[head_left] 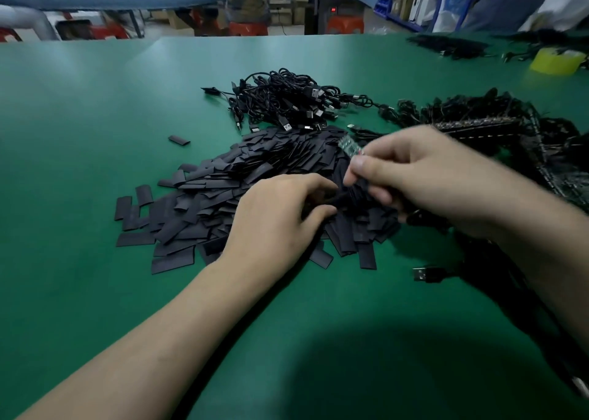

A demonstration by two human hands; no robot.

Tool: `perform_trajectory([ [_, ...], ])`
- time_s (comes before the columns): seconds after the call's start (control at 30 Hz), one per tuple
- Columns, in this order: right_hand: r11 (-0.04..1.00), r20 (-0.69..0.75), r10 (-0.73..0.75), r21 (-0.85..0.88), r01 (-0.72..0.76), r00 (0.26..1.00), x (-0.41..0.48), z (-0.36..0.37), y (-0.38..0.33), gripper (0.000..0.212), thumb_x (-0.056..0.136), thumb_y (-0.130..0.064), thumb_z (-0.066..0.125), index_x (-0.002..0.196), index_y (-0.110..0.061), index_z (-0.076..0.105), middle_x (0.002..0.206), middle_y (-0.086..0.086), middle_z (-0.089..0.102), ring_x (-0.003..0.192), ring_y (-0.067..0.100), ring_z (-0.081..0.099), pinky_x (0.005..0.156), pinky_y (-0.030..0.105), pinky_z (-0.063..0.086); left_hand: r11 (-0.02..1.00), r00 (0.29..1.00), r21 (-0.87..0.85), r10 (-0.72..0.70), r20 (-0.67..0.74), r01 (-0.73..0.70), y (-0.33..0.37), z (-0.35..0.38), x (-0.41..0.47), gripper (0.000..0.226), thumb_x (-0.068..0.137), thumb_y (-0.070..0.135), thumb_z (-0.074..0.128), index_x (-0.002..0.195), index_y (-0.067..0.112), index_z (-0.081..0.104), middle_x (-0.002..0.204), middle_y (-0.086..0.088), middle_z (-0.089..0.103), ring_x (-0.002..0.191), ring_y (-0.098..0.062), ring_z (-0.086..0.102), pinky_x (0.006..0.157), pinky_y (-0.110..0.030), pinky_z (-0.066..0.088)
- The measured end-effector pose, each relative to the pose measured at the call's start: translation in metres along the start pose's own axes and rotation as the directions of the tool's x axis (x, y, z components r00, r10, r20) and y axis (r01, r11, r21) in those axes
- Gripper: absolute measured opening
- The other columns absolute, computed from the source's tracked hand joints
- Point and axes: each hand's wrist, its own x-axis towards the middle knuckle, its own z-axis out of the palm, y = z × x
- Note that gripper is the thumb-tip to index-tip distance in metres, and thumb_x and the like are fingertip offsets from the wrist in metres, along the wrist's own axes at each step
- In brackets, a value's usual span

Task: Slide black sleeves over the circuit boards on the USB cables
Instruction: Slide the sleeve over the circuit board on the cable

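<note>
A heap of flat black sleeves (242,183) lies in the middle of the green table (95,116). My right hand (424,174) pinches a narrow circuit board (350,147) whose bare end sticks up past my thumb. My left hand (280,218) rests on the heap, thumb and fingers pinching a black sleeve (338,198) just below the board. Behind the heap sits a tangle of black USB cables (287,100). To the right lies a dark mass of cables with circuit boards (497,126).
A loose USB plug (424,274) lies near my right forearm. One stray sleeve (179,140) lies apart at the left. A yellow tape roll (557,60) and more black cables sit at the far right. A person on a red stool stands beyond the table.
</note>
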Motion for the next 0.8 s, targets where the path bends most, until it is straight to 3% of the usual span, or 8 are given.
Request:
perform_trajectory([
  [0.13,0.999,-0.137,0.041,-0.005,-0.042,0.990,0.002,0.022,0.024,0.029,0.103,-0.031,0.057,0.084,-0.018,0.074,0.053,-0.004,0.061,0.048,0.012,0.050,0.054,0.031,0.042,0.997,0.996,-0.054,-0.051,-0.074,0.047,-0.007,-0.005,0.000,0.020,0.092,0.029,0.074,0.111,0.032,0.075,0.100,0.015,0.075,0.094,-0.009,0.068,0.086,-0.036,0.055],
  [0.2,1.000,-0.196,0.015,0.004,-0.015,0.981,0.002,0.024,0.030,0.029,0.103,-0.032,0.056,0.083,-0.017,0.071,0.054,-0.003,0.061,0.047,0.015,0.052,0.054,0.037,0.046,0.986,0.994,-0.162,-0.062,-0.091,0.046,-0.008,-0.006,-0.001,0.018,0.092,0.023,0.075,0.108,0.031,0.077,0.095,0.016,0.074,0.090,-0.005,0.068,0.084,-0.033,0.056],
  [0.27,0.999,-0.173,-0.006,0.045,0.014,0.985,0.000,0.024,0.031,0.032,0.104,-0.032,0.056,0.081,-0.013,0.066,0.055,-0.003,0.059,0.046,0.020,0.053,0.054,0.044,0.051,0.944,0.994,-0.322,-0.097,-0.045,0.078,-0.005,-0.007,-0.002,0.019,0.093,0.020,0.075,0.104,0.035,0.077,0.091,0.017,0.075,0.087,-0.004,0.070,0.080,-0.024,0.055],
  [0.37,0.986,-0.077,0.002,0.163,0.011,0.997,-0.004,0.026,0.030,0.031,0.104,-0.030,0.058,0.080,-0.013,0.067,0.055,-0.004,0.053,0.049,0.017,0.047,0.050,0.038,0.050,0.888,0.993,-0.449,-0.116,0.001,0.104,-0.003,-0.006,-0.002,0.020,0.094,0.019,0.074,0.102,0.037,0.076,0.091,0.018,0.077,0.088,-0.003,0.072,0.081,-0.022,0.056],
  [0.5,0.972,-0.096,0.009,0.233,0.014,0.995,-0.005,0.028,0.031,0.030,0.103,-0.026,0.061,0.083,-0.004,0.067,0.054,-0.001,0.048,0.048,0.016,0.042,0.046,0.031,0.050,0.958,0.995,-0.279,0.036,-0.090,-0.060,-0.004,-0.009,-0.003,0.020,0.089,0.029,0.080,0.109,0.029,0.079,0.091,0.014,0.073,0.084,-0.004,0.067,0.077,-0.015,0.049],
  [0.57,0.972,-0.093,0.014,0.234,0.009,0.996,-0.006,0.029,0.031,0.029,0.103,-0.026,0.061,0.083,-0.004,0.067,0.053,-0.001,0.048,0.046,0.018,0.045,0.046,0.038,0.052,0.975,0.987,-0.177,0.114,-0.115,-0.134,-0.004,-0.009,-0.004,0.029,0.084,0.036,0.083,0.110,0.023,0.079,0.093,0.010,0.070,0.083,-0.005,0.064,0.077,-0.017,0.049],
  [0.67,0.983,-0.062,-0.013,0.182,0.024,0.998,-0.007,0.032,0.030,0.031,0.104,-0.030,0.058,0.085,-0.007,0.066,0.057,-0.001,0.051,0.045,0.022,0.056,0.054,0.050,0.052,0.978,0.980,-0.135,0.137,-0.144,-0.157,-0.006,-0.010,-0.003,0.025,0.084,0.036,0.084,0.106,0.023,0.081,0.093,0.010,0.071,0.082,-0.008,0.066,0.075,-0.028,0.054],
  [0.8,0.985,-0.095,-0.026,0.169,0.042,0.995,-0.005,0.026,0.029,0.034,0.108,-0.033,0.046,0.091,-0.022,0.074,0.066,0.000,0.047,0.053,0.014,0.058,0.057,0.026,0.048,0.969,0.983,-0.238,0.020,-0.183,-0.064,-0.012,-0.014,0.000,0.023,0.081,0.030,0.085,0.102,0.024,0.082,0.091,0.014,0.073,0.080,-0.001,0.066,0.074,-0.024,0.054],
])
